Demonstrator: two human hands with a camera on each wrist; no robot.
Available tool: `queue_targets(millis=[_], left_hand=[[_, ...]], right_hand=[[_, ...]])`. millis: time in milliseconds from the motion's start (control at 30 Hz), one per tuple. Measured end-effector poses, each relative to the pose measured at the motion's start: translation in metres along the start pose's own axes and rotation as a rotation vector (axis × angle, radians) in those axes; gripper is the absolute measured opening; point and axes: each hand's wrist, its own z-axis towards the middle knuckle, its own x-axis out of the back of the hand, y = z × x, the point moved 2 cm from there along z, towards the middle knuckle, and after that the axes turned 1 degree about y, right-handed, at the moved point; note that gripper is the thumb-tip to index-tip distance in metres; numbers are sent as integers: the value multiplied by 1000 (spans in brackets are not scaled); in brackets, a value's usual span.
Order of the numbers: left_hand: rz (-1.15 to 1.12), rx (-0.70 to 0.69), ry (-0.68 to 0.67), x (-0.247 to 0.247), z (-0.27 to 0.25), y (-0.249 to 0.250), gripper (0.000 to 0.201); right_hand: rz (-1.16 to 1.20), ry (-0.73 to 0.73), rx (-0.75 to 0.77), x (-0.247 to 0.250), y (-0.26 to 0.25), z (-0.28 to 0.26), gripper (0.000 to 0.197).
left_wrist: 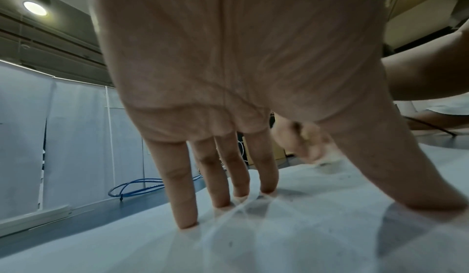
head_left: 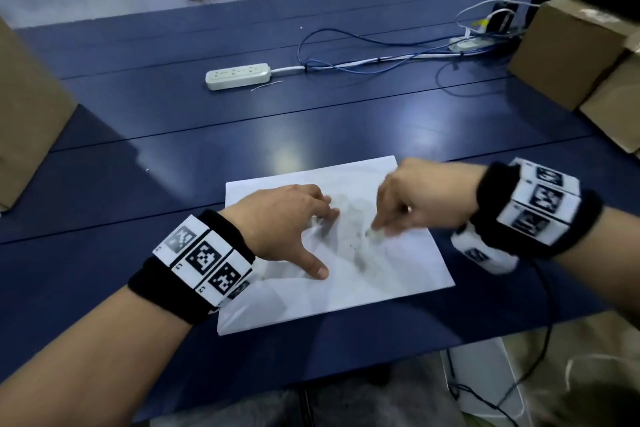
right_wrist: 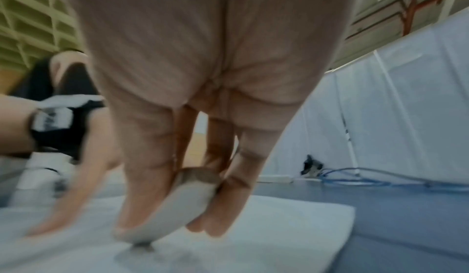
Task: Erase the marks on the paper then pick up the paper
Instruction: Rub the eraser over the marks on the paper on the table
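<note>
A white sheet of paper (head_left: 391, 270) lies on the blue table (head_left: 311, 125) near its front edge, smudged grey in the middle with faint dark marks (head_left: 353, 248). My left hand (head_left: 287, 222) presses it flat with spread straight fingers (left_wrist: 185, 203) and thumb. The paper (left_wrist: 279, 237) wrinkles at those fingertips. My right hand (head_left: 405, 204) pinches a pale eraser (right_wrist: 177, 213) between thumb and fingers, its lower end on the paper (right_wrist: 279, 217). The eraser (head_left: 375, 232) looks blurred in the head view.
A white power strip (head_left: 239, 75) with blue and white cables (head_left: 363, 62) lies at the back. Cardboard boxes stand at the left (head_left: 24, 121) and right (head_left: 575, 55). A black cord (head_left: 540, 340) hangs off the front right edge.
</note>
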Motion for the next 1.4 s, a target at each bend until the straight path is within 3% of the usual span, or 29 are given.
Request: queue_targets(millis=[100, 267, 467, 533, 667, 867, 1067, 1133, 1300, 1400], left_hand=[[8, 7, -2, 0, 1, 0, 92], [0, 22, -15, 0, 2, -1, 85], [23, 19, -18, 2, 3, 1, 86], [17, 28, -19, 2, 3, 0, 83], [17, 28, -29, 2, 4, 0, 81], [40, 6, -52, 2, 7, 3, 96], [32, 17, -56, 2, 10, 2, 89], [38, 12, -58, 3, 10, 3, 88], [48, 10, -56, 2, 10, 4, 91], [35, 15, -50, 2, 9, 2, 90]], right_hand=[[-60, 57, -48, 2, 11, 6, 17], [66, -183, 95, -17, -22, -28, 22], [-23, 92, -65, 1, 13, 5, 18], [-38, 63, -37, -4, 7, -4, 20], [29, -137, 103, -14, -23, -30, 19], [-56, 141, -77, 3, 17, 4, 13], [64, -156, 100, -17, -18, -33, 16], [81, -135, 66, -10, -10, -21, 16], [6, 78, -69, 2, 19, 2, 15], [19, -30, 29, -11, -5, -22, 11]])
